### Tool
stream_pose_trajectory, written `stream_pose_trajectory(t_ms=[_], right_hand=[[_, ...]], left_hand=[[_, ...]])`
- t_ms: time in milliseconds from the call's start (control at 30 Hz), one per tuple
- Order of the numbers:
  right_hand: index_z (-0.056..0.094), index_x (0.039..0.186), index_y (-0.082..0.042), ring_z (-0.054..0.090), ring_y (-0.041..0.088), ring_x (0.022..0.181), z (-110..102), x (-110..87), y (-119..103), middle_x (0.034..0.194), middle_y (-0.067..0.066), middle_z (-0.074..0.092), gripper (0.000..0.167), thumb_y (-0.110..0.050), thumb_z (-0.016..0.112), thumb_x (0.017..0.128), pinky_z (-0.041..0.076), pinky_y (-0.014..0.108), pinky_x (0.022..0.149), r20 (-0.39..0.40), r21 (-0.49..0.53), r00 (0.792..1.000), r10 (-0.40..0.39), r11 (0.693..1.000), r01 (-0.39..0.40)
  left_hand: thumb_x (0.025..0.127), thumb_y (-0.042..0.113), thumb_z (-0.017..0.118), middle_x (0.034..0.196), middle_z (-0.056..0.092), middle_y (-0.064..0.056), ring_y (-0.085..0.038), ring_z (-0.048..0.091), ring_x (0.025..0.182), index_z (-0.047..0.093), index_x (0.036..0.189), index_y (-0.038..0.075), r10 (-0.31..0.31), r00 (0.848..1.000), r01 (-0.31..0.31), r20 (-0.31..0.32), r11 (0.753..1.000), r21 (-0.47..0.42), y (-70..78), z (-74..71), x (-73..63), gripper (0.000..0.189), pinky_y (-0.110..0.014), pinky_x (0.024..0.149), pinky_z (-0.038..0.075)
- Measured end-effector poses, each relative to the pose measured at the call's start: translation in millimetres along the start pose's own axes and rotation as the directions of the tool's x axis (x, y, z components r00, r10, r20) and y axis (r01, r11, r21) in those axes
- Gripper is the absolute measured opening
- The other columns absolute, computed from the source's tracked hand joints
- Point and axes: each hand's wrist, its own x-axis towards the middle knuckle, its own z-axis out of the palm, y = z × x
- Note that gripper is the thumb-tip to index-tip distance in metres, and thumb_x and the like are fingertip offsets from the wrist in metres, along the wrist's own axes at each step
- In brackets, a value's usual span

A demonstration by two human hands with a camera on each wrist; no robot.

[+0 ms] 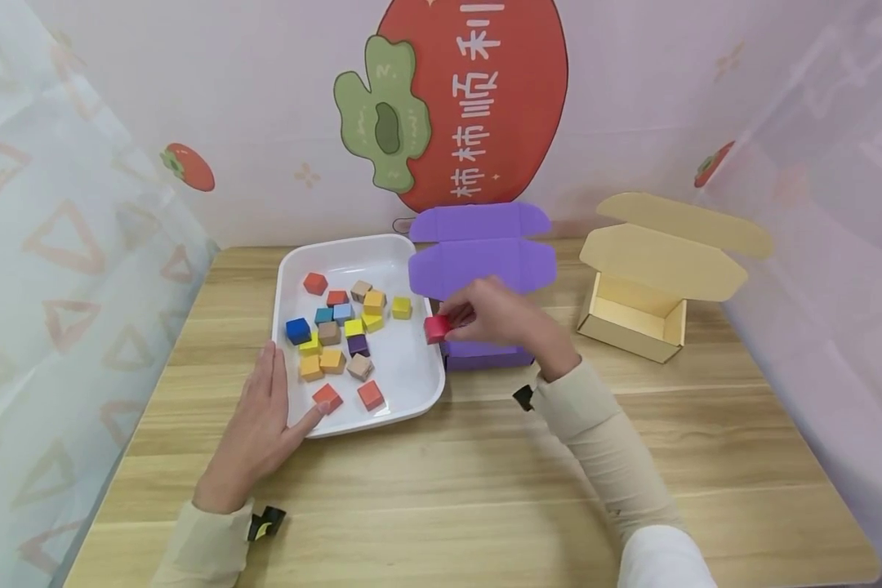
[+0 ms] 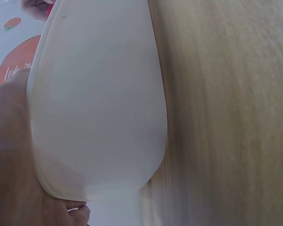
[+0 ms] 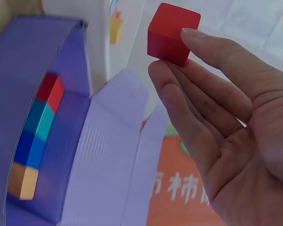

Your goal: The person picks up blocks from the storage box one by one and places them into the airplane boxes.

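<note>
My right hand [image 1: 496, 314] pinches a red cube [image 1: 436, 329] between thumb and fingertips, above the right rim of a white tray [image 1: 407, 371] and beside an open purple box [image 1: 478, 265]. In the right wrist view, several blocks stand in a row inside that box, among them a teal block [image 3: 39, 117] and a blue block [image 3: 30, 148]. My left hand [image 1: 257, 425] rests at the tray's near left corner, fingers straight along the outer side and thumb over the front rim. Scattered in the tray are several coloured cubes, including a dark blue cube [image 1: 297, 331].
An open tan cardboard box [image 1: 632, 327] stands at the right, its lid folded back. The wooden table [image 1: 441, 506] meets a printed cloth backdrop [image 1: 265, 122] behind the tray and boxes.
</note>
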Motion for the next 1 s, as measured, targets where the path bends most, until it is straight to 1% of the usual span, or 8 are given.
stream_pose_trajectory(t_ms=[167,400,633,700,767,833,933,1000], right_hand=[[0.081,0.106,0.0,0.08,0.02,0.089,-6.2,-3.0,21.6,0.097,0.011,0.081,0.023,-0.004,0.086,0.084,0.066,0.031,0.081,-0.061,0.006,0.996,0.068,0.998,-0.068],[0.08,0.111,0.003,0.081,0.023,0.094,9.0,-0.4,43.5,0.104,0.015,0.081,0.027,-0.005,0.085,0.086,0.066,0.031,0.082,-0.026,-0.014,0.987,0.158,0.987,-0.158],[0.079,0.113,0.005,0.081,0.024,0.094,25.5,4.6,54.1,0.107,0.018,0.081,0.028,-0.001,0.083,0.086,0.066,0.029,0.081,-0.015,-0.035,0.986,0.166,0.985,-0.166],[0.08,0.112,0.004,0.08,0.022,0.092,29.3,5.3,55.3,0.105,0.016,0.081,0.026,-0.001,0.083,0.087,0.066,0.033,0.084,-0.022,-0.053,0.986,0.166,0.985,-0.167],[0.081,0.111,0.001,0.078,0.018,0.089,32.8,5.9,56.6,0.101,0.013,0.082,0.024,-0.002,0.082,0.087,0.062,0.038,0.096,-0.032,-0.091,0.986,0.163,0.982,-0.166],[0.082,0.111,-0.001,0.074,0.015,0.085,36.1,6.6,57.4,0.097,0.008,0.082,0.023,-0.003,0.082,0.088,0.059,0.042,0.099,-0.045,-0.129,0.985,0.167,0.977,-0.171],[0.083,0.11,-0.005,0.066,0.014,0.08,41.0,8.0,59.3,0.092,0.004,0.08,0.022,-0.006,0.083,0.088,0.056,0.041,0.094,-0.06,-0.183,0.983,0.175,0.966,-0.183],[0.083,0.11,-0.005,0.064,0.015,0.08,44.1,8.7,60.1,0.093,0.003,0.079,0.021,-0.007,0.083,0.089,0.057,0.037,0.082,-0.069,-0.198,0.981,0.181,0.961,-0.192]], left_hand=[[0.099,0.068,0.053,0.178,-0.016,-0.017,-0.043,-0.003,0.165,-0.009,0.167,-0.001,0.003,1.0,-0.003,-0.007,1.0,-0.002,-0.7,-0.3,-0.1,0.115,-0.072,0.127,0.021],[0.098,0.069,0.053,0.178,-0.015,-0.017,-0.044,-0.002,0.165,-0.007,0.167,-0.001,0.01,1.0,-0.01,-0.009,1.0,0.006,-1.5,0.1,0.4,0.115,-0.072,0.126,0.022],[0.099,0.067,0.054,0.178,-0.016,-0.018,-0.045,-0.002,0.165,-0.009,0.167,-0.002,0.008,1.0,-0.007,0.008,1.0,-0.007,-2.3,0.7,0.3,0.115,-0.073,0.127,0.02],[0.099,0.067,0.054,0.178,-0.017,-0.018,-0.044,-0.002,0.165,-0.009,0.167,-0.001,0.007,1.0,-0.007,0.007,1.0,-0.007,-2.4,0.6,0.3,0.115,-0.073,0.127,0.02],[0.099,0.067,0.054,0.178,-0.017,-0.017,-0.044,-0.002,0.165,-0.009,0.167,-0.001,0.008,1.0,-0.008,0.006,1.0,-0.007,-2.4,0.6,0.4,0.115,-0.072,0.127,0.021],[0.099,0.067,0.055,0.178,-0.016,-0.017,-0.044,-0.001,0.165,-0.008,0.167,-0.001,0.009,1.0,-0.009,0.004,1.0,-0.009,-2.5,0.6,0.5,0.115,-0.072,0.126,0.021],[0.099,0.067,0.055,0.178,-0.016,-0.017,-0.044,0.0,0.165,-0.007,0.167,-0.001,0.009,1.0,-0.009,0.004,1.0,-0.011,-2.6,0.9,0.4,0.115,-0.073,0.126,0.021],[0.099,0.068,0.054,0.178,-0.016,-0.018,-0.044,0.0,0.165,-0.007,0.167,-0.002,0.009,1.0,-0.009,0.007,1.0,-0.011,-2.5,1.0,0.2,0.115,-0.073,0.126,0.021]])
